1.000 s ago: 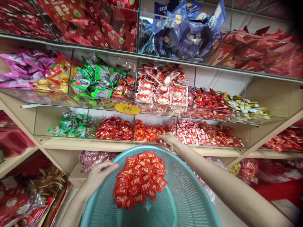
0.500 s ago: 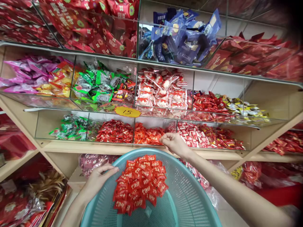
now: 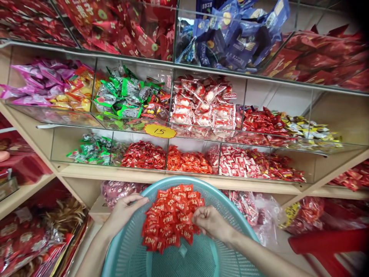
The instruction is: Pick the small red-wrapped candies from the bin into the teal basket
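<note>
A teal plastic basket (image 3: 236, 215) is low in the middle of the view, with a pile of small red wrapped candies (image 3: 170, 219) in it. My left hand (image 3: 125, 211) rests on the basket's left rim, its fingers extended over the edge. Inside the basket, my right hand (image 3: 211, 223) is at the right side of the pile with its fingers bent together; whatever they may pinch is too small to make out. Just beyond the basket, orange-red candies (image 3: 188, 161) lie in a bottom-row shelf compartment.
Glass-fronted shelves (image 3: 184, 177) of bagged sweets rise ahead, with a yellow price tag (image 3: 160, 131). Clear bags (image 3: 266, 219) lie under the shelf at right. A red object (image 3: 328, 242) stands at lower right, and a cardboard box (image 3: 99, 209) is at left.
My right hand has moved from the shelf compartment's front edge down into the basket, beside the candy pile. My left hand stays on the rim. The view has shifted slightly.
</note>
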### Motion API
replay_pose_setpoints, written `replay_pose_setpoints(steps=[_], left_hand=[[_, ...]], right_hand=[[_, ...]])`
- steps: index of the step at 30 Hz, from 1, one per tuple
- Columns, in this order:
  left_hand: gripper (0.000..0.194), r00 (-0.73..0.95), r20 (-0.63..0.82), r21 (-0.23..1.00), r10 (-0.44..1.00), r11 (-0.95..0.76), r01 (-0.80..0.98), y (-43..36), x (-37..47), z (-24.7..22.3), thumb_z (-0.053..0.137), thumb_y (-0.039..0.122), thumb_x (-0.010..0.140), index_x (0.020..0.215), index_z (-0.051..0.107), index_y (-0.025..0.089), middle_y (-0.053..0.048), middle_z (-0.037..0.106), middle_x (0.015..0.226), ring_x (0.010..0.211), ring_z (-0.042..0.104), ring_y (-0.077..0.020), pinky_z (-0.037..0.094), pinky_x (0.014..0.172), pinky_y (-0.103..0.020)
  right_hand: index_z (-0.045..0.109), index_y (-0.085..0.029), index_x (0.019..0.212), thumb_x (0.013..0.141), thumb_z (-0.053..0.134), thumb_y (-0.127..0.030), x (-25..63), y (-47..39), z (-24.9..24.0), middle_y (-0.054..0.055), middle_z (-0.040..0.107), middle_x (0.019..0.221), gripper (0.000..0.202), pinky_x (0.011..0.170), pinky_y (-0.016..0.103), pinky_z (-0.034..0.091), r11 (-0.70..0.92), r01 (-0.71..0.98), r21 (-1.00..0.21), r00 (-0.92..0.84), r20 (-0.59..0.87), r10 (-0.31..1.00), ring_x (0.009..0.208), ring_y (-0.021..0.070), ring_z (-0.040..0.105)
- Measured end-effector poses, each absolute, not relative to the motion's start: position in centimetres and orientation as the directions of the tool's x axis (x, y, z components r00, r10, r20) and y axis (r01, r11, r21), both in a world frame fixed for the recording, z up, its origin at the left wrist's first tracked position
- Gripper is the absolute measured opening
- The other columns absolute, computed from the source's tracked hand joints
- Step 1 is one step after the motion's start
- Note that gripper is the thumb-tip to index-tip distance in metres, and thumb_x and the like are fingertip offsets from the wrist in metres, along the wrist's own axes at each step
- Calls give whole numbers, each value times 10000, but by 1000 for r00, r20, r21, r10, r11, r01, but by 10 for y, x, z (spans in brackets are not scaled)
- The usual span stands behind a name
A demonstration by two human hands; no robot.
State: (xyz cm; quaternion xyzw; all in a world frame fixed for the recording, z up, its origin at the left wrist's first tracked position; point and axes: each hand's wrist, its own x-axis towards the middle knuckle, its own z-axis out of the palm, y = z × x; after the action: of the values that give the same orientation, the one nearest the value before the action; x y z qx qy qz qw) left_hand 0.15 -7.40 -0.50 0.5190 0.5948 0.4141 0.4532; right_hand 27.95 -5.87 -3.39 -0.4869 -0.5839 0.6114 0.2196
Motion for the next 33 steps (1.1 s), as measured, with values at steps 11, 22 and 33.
replay_pose_setpoints(steps=[11, 22, 33], left_hand=[[279, -57, -111, 967, 992, 121, 224, -75, 1, -5, 591, 434, 635, 698, 664, 172, -2, 641, 747, 714, 558, -165, 422, 640, -217], [317, -49, -104, 950, 993, 114, 292, -74, -1, -4, 585, 465, 631, 712, 660, 167, -13, 647, 779, 750, 564, -174, 421, 674, -221], [307, -53, -50, 944, 997, 65, 323, -73, -2, -6, 577, 468, 633, 680, 671, 179, -6, 646, 752, 750, 556, -172, 412, 696, -221]], right_hand=[[521, -141, 619, 636, 578, -300, 271, -49, -54, -87, 468, 361, 169, 266, 161, 135, -376, 246, -893, -407, -448, 796, 239, 14, 261], [490, -148, 571, 610, 620, -403, 263, -45, -68, -81, 468, 370, 289, 271, 174, 114, -406, 233, -884, -415, -468, 780, 242, 12, 254], [473, -161, 544, 594, 612, -476, 275, -36, -18, -74, 472, 341, 348, 260, 173, 121, -226, 414, -882, -438, -411, 800, 233, 21, 253]])
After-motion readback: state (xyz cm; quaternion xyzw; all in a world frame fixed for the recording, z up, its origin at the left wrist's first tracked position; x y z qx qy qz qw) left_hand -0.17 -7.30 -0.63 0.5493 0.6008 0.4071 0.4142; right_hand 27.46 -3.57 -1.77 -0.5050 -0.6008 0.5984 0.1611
